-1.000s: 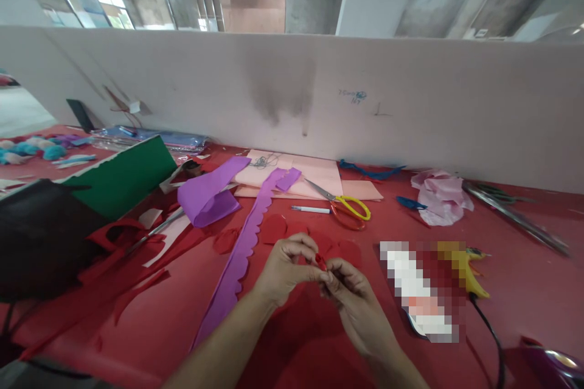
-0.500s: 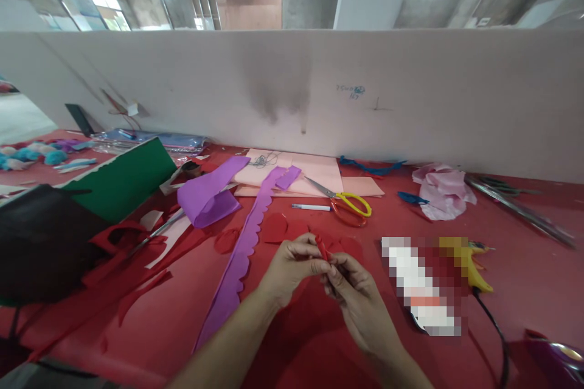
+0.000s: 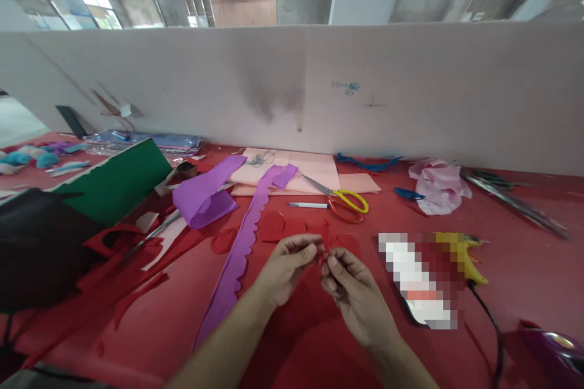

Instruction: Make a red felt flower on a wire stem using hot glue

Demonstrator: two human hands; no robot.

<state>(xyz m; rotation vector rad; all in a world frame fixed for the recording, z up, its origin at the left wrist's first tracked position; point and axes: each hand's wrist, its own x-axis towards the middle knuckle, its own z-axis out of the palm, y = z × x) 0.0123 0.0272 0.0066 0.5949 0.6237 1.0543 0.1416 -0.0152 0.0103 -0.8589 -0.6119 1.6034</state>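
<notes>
My left hand (image 3: 287, 264) and my right hand (image 3: 353, 289) meet over the red table (image 3: 150, 328), fingertips pinched together on a small red piece of felt (image 3: 323, 249). The piece is rolled or folded between the thumbs and forefingers, and most of it is hidden. Flat red felt petals (image 3: 272, 226) lie on the table just beyond my hands. A long purple scalloped strip (image 3: 237, 255) runs past my left wrist.
Yellow-and-red scissors (image 3: 344, 203) and a white pen (image 3: 308, 205) lie on pink sheets (image 3: 314, 171). A yellow glue gun (image 3: 463, 252) with a black cord sits at right, next to a blurred patch. Green sheet (image 3: 116, 182), black fabric (image 3: 36, 243), purple roll (image 3: 203, 197), crumpled pink paper (image 3: 438, 185).
My hands have shifted slightly up and away while turning the red piece between the fingertips; the pinch stays closed. The camera has tilted down a little.
</notes>
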